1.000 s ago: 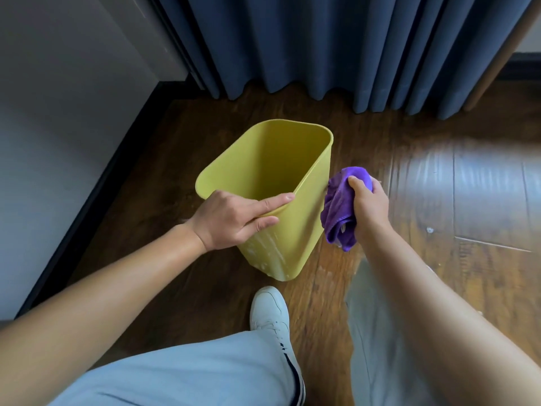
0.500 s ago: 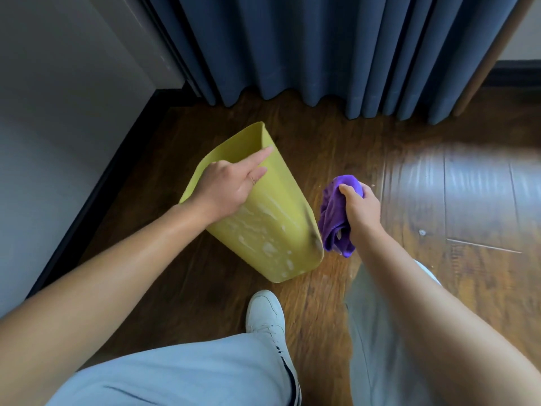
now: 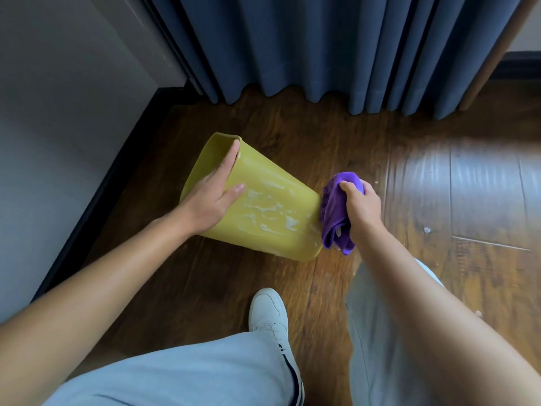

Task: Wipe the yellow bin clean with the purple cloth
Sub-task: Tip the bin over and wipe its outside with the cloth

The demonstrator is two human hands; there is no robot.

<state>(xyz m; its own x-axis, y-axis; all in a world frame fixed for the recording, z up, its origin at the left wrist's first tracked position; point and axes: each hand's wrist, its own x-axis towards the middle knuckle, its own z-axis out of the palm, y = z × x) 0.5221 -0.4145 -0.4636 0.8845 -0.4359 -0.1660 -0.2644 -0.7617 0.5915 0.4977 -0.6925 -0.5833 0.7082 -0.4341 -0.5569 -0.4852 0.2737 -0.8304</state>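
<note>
The yellow bin [image 3: 272,212] lies tipped on its side on the wooden floor, its opening facing away to the left and its base toward the right. White soapy streaks cover its upper side. My left hand [image 3: 213,194] grips the bin near the rim, fingers over the edge and thumb on the outside wall. My right hand [image 3: 361,206] is closed on the bunched purple cloth [image 3: 336,212], which touches the bin's base end.
Blue curtains [image 3: 322,54] hang across the back. A grey wall with a dark skirting board [image 3: 96,194] runs along the left. My white shoe [image 3: 269,315] and grey trouser legs are close below the bin. Small white flecks lie on the floor at the right.
The bin went from upright to tipped over, its opening turning away to the left. My left hand shifted along the rim. The cloth hand stayed by the bin's base end.
</note>
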